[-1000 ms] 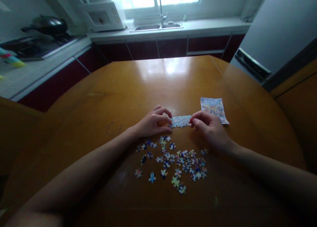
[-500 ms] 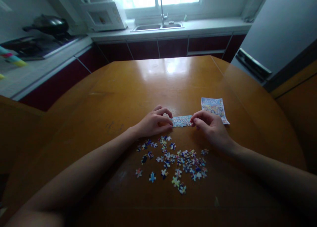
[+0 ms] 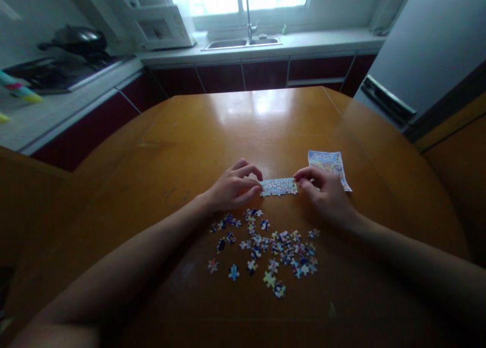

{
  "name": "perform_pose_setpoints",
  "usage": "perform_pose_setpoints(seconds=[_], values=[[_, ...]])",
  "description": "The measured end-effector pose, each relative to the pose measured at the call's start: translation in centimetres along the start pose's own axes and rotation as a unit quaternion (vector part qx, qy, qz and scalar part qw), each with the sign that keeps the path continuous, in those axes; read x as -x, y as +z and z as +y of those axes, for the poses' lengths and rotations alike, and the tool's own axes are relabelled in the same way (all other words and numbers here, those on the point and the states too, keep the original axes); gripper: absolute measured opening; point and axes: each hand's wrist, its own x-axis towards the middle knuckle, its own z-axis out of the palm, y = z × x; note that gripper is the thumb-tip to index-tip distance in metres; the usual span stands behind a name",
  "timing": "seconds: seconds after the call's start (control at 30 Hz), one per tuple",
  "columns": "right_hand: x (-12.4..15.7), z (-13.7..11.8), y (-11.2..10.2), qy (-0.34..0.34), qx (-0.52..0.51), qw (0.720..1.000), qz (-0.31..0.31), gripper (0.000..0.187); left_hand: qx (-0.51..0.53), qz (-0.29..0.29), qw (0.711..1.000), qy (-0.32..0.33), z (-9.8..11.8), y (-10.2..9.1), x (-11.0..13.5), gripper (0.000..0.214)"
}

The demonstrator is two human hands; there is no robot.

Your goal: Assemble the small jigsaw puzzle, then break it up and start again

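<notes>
A joined strip of jigsaw puzzle (image 3: 279, 186), pale blue with lettering, lies flat on the wooden table. My left hand (image 3: 234, 186) rests at its left end, thumb and fingers curved around that edge. At the right end my right hand (image 3: 322, 190) has its thumb and forefinger closed together, the fingertips touching the top right corner. Loose puzzle pieces (image 3: 292, 249) lie scattered below the strip, nearer to me. Partly behind my right hand is a printed picture sheet (image 3: 329, 160) with lettering along its top.
The wooden table (image 3: 212, 130) has a shiny top. Beyond it stand a counter with a sink (image 3: 228, 44) and tap, and a white microwave (image 3: 163, 28). A dark pan (image 3: 78, 39) sits on the stove at left; a grey fridge (image 3: 429, 49) stands at right.
My right hand has shifted slightly right, uncovering the strip's right end. My left hand has drawn back a little to the left. The loose pieces lie as before.
</notes>
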Motion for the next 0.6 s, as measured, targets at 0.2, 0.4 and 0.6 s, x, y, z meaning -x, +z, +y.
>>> perform_pose_setpoints(seconds=[0.2, 0.4, 0.6], values=[[0.0, 0.7, -0.4, -0.083, 0.143, 0.984, -0.064, 0.022, -0.01, -0.013, 1.0, 0.01, 0.1, 0.1, 0.0, 0.019], [0.8, 0.1, -0.3, -0.127, 0.268, 0.948, -0.118, 0.031, -0.006, 0.003, 1.0, 0.017, 0.2, 0.2, -0.1, 0.02], [2.5, -1.0, 0.5, -0.127, 0.354, 0.913, -0.157, 0.037, -0.031, -0.032, 0.998, 0.039, 0.7, 0.5, -0.4, 0.022]])
